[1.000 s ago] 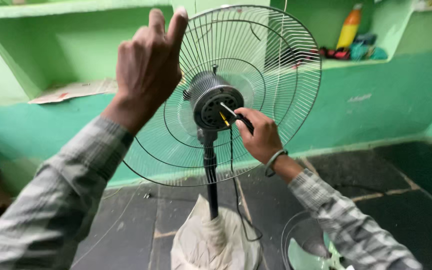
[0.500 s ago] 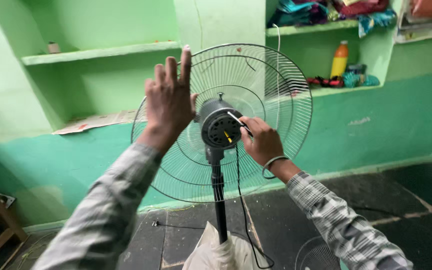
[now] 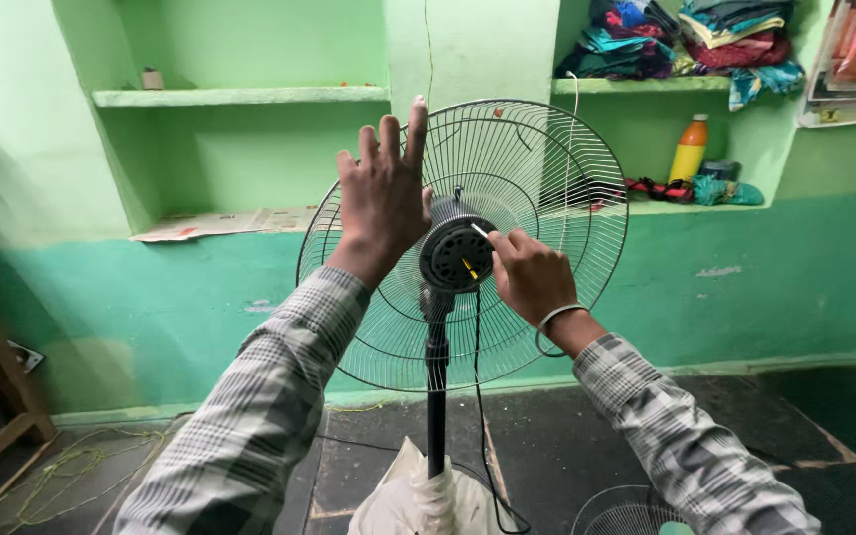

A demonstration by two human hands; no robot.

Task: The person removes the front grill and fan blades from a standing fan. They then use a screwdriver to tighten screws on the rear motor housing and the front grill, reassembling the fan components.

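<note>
Round wire fan grille (image 3: pixel 547 188), ribbed black motor (image 3: pixel 455 256), both hands: left hand (image 3: pixel 380 198), right hand (image 3: pixel 530 275)

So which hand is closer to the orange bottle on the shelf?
The right hand. It is at the fan motor, on the side toward the orange bottle. The left hand is raised against the wire guard on the far side of the motor.

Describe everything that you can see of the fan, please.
The fan stands upright on a dark pole, near the green wall. Only its round rear wire guard is on; no blades show. The dark motor sits at the centre. The left hand rests on the guard; the right hand holds a thin tool at the motor. White plastic wraps the base.
</note>
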